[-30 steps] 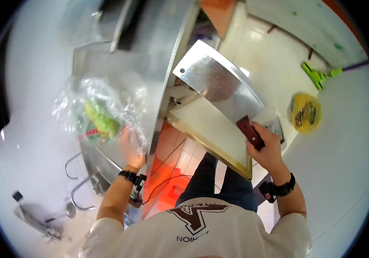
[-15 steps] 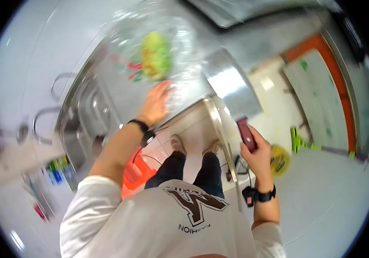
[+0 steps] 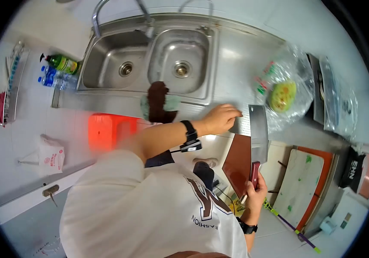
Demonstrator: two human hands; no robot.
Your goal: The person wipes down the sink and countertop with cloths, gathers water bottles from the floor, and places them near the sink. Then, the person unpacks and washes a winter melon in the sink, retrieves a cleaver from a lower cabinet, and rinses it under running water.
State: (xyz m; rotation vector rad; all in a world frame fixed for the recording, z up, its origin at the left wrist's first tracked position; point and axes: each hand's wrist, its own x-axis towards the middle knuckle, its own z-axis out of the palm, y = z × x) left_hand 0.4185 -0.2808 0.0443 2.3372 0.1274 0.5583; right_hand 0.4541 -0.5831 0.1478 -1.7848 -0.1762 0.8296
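Observation:
My right hand (image 3: pixel 257 192) is closed around the dark red handle of a cleaver (image 3: pixel 259 133), whose broad metal blade points toward the counter. Just left of the blade, my left hand (image 3: pixel 221 118) reaches over the counter's front edge with fingers stretched out and nothing in them. Beyond the blade, a mottled green and yellow fruit (image 3: pixel 282 96), like a papaya, lies on a crumpled clear plastic bag (image 3: pixel 298 66) with red and green print. The bag rests on the steel counter (image 3: pixel 236 64).
A double sink (image 3: pixel 150 60) with a faucet (image 3: pixel 148 28) occupies the counter's left part. Brown and pale green cloths (image 3: pixel 161 103) hang over its front edge. Bottles (image 3: pixel 62 64) stand at the left, and an orange stool (image 3: pixel 107 131) is below. A wooden-edged board (image 3: pixel 298 185) lies right.
My view has swung left toward the sink. My left hand has drawn away from the fruit. The cleaver blade, earlier seen broad and bright, now appears narrower and more upright in view.

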